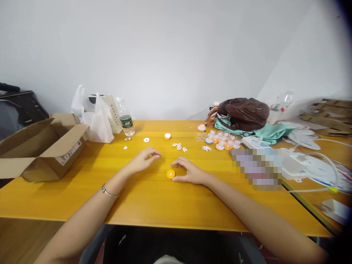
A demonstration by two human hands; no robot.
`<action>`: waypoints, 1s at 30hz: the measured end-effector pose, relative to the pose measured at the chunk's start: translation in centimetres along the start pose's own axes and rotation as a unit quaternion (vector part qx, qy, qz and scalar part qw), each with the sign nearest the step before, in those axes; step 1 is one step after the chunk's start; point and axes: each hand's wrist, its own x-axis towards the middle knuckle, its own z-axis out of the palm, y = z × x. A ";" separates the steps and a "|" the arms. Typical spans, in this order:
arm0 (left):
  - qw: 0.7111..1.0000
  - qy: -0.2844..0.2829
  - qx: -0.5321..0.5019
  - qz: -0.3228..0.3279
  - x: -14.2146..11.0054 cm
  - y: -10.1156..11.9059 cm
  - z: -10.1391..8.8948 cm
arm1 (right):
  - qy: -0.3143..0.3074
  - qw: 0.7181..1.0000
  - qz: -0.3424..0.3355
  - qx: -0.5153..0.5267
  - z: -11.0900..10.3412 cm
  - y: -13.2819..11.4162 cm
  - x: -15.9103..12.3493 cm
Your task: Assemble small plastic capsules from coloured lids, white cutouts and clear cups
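My right hand point(189, 171) rests on the yellow table point(154, 201), fingers curled around a small round orange cap point(170, 173) that lies on the wood; thumb and forefinger touch its edge. My left hand point(144, 158) lies a little to the left, fingers pinched together on a small piece I cannot make out. A thin bracelet point(108, 192) circles my left wrist. Small white parts point(179, 147) and another orange cap point(167, 136) lie farther back.
An open cardboard box point(41, 146) stands at the left, with a white plastic bag point(96, 121) and a water bottle point(125, 117) behind. A cluster of small clear and orange cups point(224, 139), a brown bag point(243, 112) and teal cloth are at the back right.
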 end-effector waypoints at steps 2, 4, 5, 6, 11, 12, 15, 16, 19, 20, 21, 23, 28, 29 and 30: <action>0.995 0.042 0.077 -0.040 -0.1 -1.9 -2.3 | -0.009 1.000 0.006 -0.009 0.0 0.1 0.0; 0.978 0.018 0.173 -0.114 -0.6 -4.0 -4.5 | -0.020 1.000 0.010 -0.016 0.0 0.2 0.0; 0.972 0.012 0.187 -0.140 -1.0 -4.9 -5.3 | -0.024 0.999 0.012 -0.017 0.0 0.3 0.0; 0.968 0.006 0.195 -0.158 -1.4 -5.8 -6.0 | -0.027 0.999 0.013 -0.017 0.0 0.3 -0.1; 0.963 -0.040 0.185 -0.192 -2.3 -7.5 -6.1 | -0.030 0.999 0.023 -0.012 0.1 0.4 -0.1; 0.963 -0.048 0.181 -0.192 -2.2 -7.4 -5.8 | -0.030 0.999 0.023 -0.010 0.1 0.4 -0.1; 0.963 -0.059 0.175 -0.194 -1.7 -7.1 -5.1 | -0.029 0.999 0.019 -0.007 0.1 0.3 -0.1; 0.963 -0.060 0.175 -0.196 -1.6 -7.1 -5.0 | -0.029 0.999 0.018 -0.007 0.1 0.3 -0.1; 0.961 -0.063 0.177 -0.201 -1.5 -7.2 -4.9 | -0.027 0.999 0.019 -0.009 0.1 0.4 0.0; 0.961 -0.064 0.178 -0.203 -1.4 -7.2 -4.9 | -0.026 0.999 0.020 -0.011 0.1 0.4 0.0; 0.960 -0.065 0.179 -0.204 -1.4 -7.3 -4.9 | -0.025 0.999 0.020 -0.012 0.1 0.4 0.0; 0.959 -0.065 0.185 -0.206 -1.4 -7.3 -4.8 | -0.028 0.999 0.018 -0.014 0.1 0.4 0.0; 0.954 -0.060 0.204 -0.212 -1.2 -7.0 -4.6 | -0.032 0.999 0.013 -0.025 0.1 0.3 -0.1; 0.953 -0.058 0.207 -0.213 -1.1 -7.0 -4.6 | -0.031 0.999 0.014 -0.026 0.1 0.3 -0.1; 0.952 -0.057 0.210 -0.214 -1.1 -6.9 -4.6 | -0.031 0.999 0.014 -0.027 0.1 0.3 -0.1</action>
